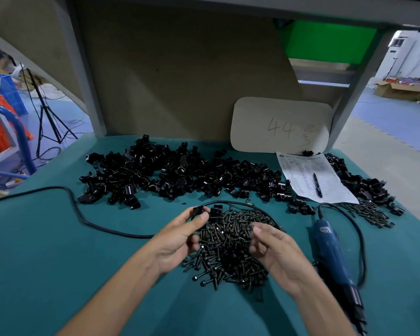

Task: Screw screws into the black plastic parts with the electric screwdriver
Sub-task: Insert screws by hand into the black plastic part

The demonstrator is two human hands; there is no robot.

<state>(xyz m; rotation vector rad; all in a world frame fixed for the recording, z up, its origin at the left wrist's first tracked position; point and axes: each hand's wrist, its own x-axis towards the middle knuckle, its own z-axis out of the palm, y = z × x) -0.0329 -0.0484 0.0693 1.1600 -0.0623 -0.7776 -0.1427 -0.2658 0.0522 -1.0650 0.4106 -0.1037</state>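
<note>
A loose pile of dark metal screws (228, 243) lies heaped directly on the teal table cover (58, 251). Over its left edge, the left hand (177, 241) pinches a small black plastic part (197, 211) between thumb and curled fingers. Over its right edge, the right hand (274, 253) curls its fingers inward; whether they grip a screw cannot be told. Right of the pile, the blue electric screwdriver (330, 251) lies flat and untouched. A black cable (56, 187) curves round the pile's far side and off to the left. Beyond the pile spreads a heap of black plastic parts (180, 175). Beyond and to the right, a printed paper sheet (301, 170) bears a black pen (317, 185), and a beige board (281, 124) marked "44" stands behind it. Far right of the pile, open cardboard boxes (398, 89) sit on the floor, their contents too small to tell.
</note>
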